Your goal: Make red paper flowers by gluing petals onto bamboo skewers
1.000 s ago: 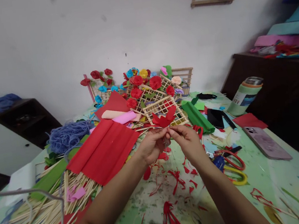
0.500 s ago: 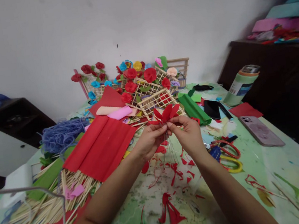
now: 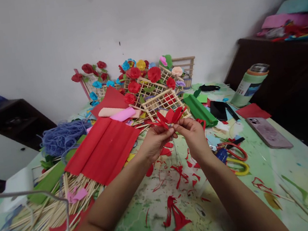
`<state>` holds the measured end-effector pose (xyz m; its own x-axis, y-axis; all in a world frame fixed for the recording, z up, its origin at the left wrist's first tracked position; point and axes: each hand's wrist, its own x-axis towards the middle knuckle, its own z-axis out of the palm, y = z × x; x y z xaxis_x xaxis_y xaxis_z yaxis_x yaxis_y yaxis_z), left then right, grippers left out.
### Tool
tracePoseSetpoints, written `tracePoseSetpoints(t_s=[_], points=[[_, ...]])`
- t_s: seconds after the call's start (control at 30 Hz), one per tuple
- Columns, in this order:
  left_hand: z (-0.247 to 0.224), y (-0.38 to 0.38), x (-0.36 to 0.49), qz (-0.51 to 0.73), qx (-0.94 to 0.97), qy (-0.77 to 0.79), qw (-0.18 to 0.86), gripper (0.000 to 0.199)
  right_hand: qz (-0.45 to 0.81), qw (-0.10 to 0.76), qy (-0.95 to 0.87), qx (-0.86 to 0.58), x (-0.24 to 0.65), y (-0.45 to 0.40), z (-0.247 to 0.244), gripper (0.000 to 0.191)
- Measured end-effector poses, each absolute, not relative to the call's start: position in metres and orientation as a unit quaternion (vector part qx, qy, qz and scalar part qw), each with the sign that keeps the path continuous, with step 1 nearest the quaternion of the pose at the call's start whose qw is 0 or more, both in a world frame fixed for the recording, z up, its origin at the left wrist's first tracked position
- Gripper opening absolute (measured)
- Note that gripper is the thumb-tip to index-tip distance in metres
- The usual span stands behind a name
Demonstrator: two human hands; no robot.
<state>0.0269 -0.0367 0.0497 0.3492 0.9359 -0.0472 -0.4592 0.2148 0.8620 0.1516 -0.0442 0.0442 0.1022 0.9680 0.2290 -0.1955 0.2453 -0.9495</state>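
Observation:
A red paper flower (image 3: 170, 116) with spread petals is held over the middle of the table. My left hand (image 3: 157, 141) pinches its base from the left, and my right hand (image 3: 193, 134) pinches it from the right, fingertips nearly touching. Thin wires (image 3: 176, 152) hang down below the fingers. Red paper scraps (image 3: 181, 175) lie on the green table (image 3: 139, 210) beneath. Just behind the flower leans a wooden lattice (image 3: 159, 105).
Red crepe paper (image 3: 104, 150) covers thin sticks (image 3: 43, 228) at the left, beside blue yarn (image 3: 63, 138). Scissors (image 3: 239, 166), a phone (image 3: 269, 132) and a bottle (image 3: 250, 85) are on the right. Paper flowers (image 3: 154, 74) stand at the back.
The flower's petals have turned slightly and the hanging wires are bunched closer together. Both hands still pinch the base. The camera view has shifted a little.

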Motion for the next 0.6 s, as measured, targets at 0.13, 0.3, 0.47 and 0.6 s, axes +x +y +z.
tracePoseSetpoints(t_s=[0.13, 0.3, 0.47, 0.6], points=[[0.0507, -0.0376, 0.0284, 0.495, 0.394, 0.303, 0.713, 0.017, 0.450, 0.640, -0.478, -0.398, 0.1502, -0.0439, 0.0444, 0.012], [0.0506, -0.0382, 0.0278, 0.495, 0.379, 0.319, 0.714, 0.017, 0.418, 0.662, -0.460, -0.419, 0.1503, -0.0449, 0.0478, 0.014], [0.0468, -0.0364, 0.0272, 0.487, 0.385, 0.322, 0.714, 0.017, 0.412, 0.668, -0.463, -0.411, 0.1524, -0.0451, 0.0503, 0.014], [0.0470, -0.0360, 0.0263, 0.479, 0.386, 0.312, 0.724, 0.016, 0.418, 0.681, -0.443, -0.407, 0.1549, -0.0437, 0.0484, 0.015]])
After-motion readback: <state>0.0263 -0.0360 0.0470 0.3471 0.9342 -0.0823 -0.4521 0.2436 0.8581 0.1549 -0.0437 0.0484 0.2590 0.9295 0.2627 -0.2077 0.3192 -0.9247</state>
